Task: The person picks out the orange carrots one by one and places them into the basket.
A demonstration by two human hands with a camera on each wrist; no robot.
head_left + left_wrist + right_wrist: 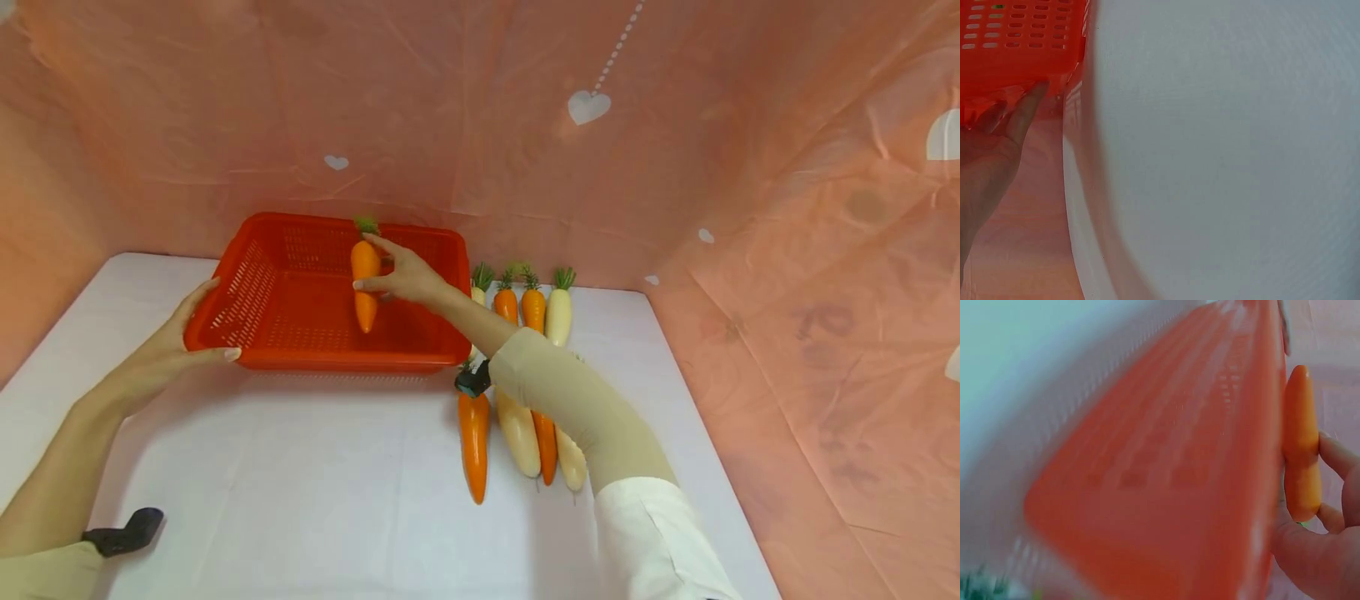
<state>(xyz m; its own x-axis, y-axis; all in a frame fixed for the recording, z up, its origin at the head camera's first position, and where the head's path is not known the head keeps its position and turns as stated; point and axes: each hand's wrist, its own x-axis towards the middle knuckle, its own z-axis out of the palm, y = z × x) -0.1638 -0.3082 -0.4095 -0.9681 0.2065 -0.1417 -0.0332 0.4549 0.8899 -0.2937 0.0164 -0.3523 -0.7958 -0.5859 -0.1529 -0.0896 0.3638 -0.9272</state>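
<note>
A red plastic basket (337, 361) with slotted walls sits at the back left of the table. My left hand (159, 357) grips its left end, thumb at the front corner and fingers along the side; in the left wrist view, fingers (1025, 112) lie against the rim. Over the basket's inside, my right hand (411, 277) holds an orange carrot (365, 265) between thumb and fingers. That carrot hangs tip toward me, its green top at the far end. From the right wrist, the carrot (1302, 434) shows beyond the basket's blurred wall.
Right of the basket, carrots and white radishes lie in two rows on the white table (300, 483). A carrot (474, 446) and a radish (520, 437) are nearest. My right forearm crosses over them. A pink sheet (450, 108) with hearts stands behind.
</note>
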